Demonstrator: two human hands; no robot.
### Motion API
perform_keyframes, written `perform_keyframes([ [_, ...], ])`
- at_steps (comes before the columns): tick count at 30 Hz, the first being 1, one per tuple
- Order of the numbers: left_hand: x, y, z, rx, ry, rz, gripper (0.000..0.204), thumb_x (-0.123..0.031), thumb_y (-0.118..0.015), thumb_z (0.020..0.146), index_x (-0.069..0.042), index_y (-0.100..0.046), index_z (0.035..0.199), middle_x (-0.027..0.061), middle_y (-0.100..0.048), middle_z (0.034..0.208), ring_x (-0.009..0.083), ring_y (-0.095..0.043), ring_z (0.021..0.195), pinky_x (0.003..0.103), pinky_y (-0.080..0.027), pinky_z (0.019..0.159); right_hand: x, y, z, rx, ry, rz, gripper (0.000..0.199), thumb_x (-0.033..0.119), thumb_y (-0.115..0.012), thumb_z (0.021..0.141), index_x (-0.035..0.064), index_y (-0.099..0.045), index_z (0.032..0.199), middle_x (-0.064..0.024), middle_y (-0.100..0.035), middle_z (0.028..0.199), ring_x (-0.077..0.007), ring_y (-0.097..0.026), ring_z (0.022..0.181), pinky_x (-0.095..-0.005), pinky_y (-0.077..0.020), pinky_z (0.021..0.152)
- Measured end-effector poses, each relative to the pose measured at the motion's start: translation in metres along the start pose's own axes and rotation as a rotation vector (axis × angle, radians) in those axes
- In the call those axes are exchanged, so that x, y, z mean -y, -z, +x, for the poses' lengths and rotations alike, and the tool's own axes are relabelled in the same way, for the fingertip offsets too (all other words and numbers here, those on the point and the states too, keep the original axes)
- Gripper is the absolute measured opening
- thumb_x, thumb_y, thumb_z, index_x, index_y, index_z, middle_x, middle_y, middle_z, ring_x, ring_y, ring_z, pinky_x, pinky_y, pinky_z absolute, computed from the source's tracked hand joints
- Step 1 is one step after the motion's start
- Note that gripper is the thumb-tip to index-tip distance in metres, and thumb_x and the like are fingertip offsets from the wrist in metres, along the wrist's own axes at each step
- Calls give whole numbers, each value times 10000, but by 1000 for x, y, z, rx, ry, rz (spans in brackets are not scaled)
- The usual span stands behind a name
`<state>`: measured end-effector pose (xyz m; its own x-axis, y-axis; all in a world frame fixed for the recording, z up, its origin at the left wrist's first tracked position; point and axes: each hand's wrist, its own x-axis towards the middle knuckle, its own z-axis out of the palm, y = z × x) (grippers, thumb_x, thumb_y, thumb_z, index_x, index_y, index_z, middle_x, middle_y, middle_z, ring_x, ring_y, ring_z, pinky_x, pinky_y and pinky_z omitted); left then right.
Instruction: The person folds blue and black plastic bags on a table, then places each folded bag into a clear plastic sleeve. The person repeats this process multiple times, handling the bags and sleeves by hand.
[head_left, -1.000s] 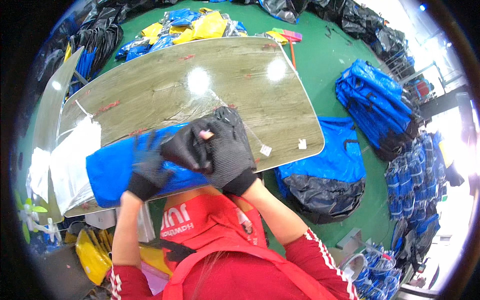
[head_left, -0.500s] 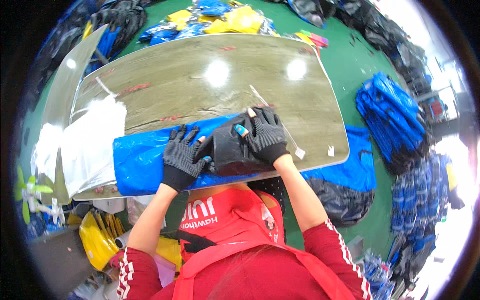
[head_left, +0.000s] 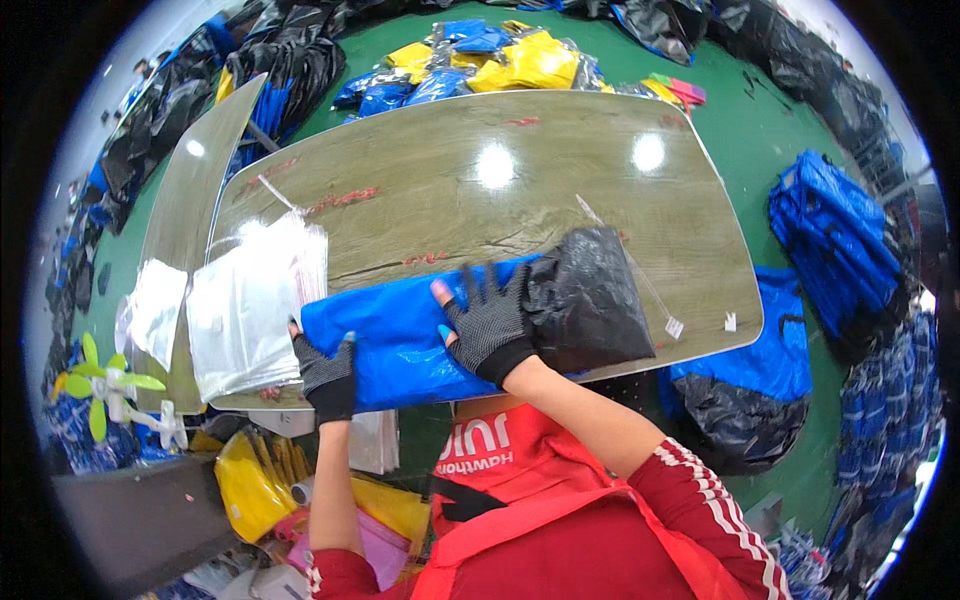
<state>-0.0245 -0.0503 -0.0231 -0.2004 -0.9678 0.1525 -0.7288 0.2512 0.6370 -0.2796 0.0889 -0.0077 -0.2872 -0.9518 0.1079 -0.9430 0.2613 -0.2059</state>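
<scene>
A long folded blue and black bag [head_left: 400, 345] lies along the table's near edge, blue on the left and black on the right. My left hand [head_left: 327, 378], in a dark dotted glove with bare fingertips, grips its left end. The thumb rests on top of the blue material, and the other fingers are at the edge, partly hidden. Over the blue part, beside the black section, lies my right hand [head_left: 490, 325] in a matching glove. Its fingers are spread, slightly blurred, and hold nothing.
Clear plastic sleeves [head_left: 250, 310] are stacked left of the bag on the wood-patterned table [head_left: 420, 180]. A thin white strip with a tag [head_left: 674, 327] lies at right. Yellow and blue packets [head_left: 500, 60] are heaped beyond. Blue bags [head_left: 830, 240] are piled at right; a small fan [head_left: 105, 385] stands at left.
The black section now lies flattened out to the right. My left hand has moved to the bag's left end, and my right hand has shifted off the black onto the blue. The view has shifted.
</scene>
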Motion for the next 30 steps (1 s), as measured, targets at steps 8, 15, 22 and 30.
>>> perform_keyframes([
  [8, 25, 65, 16, 670, 555, -1090, 633, -422, -598, 921, -42, -412, 1391, 159, -543, 1298, 263, -577, 1099, 397, -498, 925, 11, -7, -1, -104, 103, 131, 592, 381, -574, 803, 140, -531, 1342, -232, -415, 1423, -457, -298, 1352, -689, -52, 1087],
  [15, -92, 81, -4, 485, 429, -1025, 584, -272, -607, 893, 29, -431, 1360, 195, -571, 1251, 302, -604, 1078, 420, -496, 941, -14, 1, -76, -382, 365, 395, 533, 157, -642, 734, 28, -528, 1238, -186, -566, 1241, -366, -495, 1207, -517, -312, 1080],
  [22, -294, -103, -50, 581, -288, -939, 222, -177, -635, 819, -31, -585, 978, 61, -611, 884, 201, -582, 778, 328, -494, 732, -20, -36, -112, -297, 160, 434, 390, 101, -611, 726, 48, -618, 1112, -199, -566, 1245, -397, -495, 1194, -472, -365, 1052],
  [30, -309, -154, -98, 613, -814, -218, 510, -386, -652, 842, -1, -567, 1166, 216, -656, 983, 368, -630, 906, 438, -498, 809, -36, -67, -113, -520, 71, 366, 421, 259, -540, 841, 110, -564, 1234, -184, -578, 1232, -391, -536, 1138, -519, -392, 995],
])
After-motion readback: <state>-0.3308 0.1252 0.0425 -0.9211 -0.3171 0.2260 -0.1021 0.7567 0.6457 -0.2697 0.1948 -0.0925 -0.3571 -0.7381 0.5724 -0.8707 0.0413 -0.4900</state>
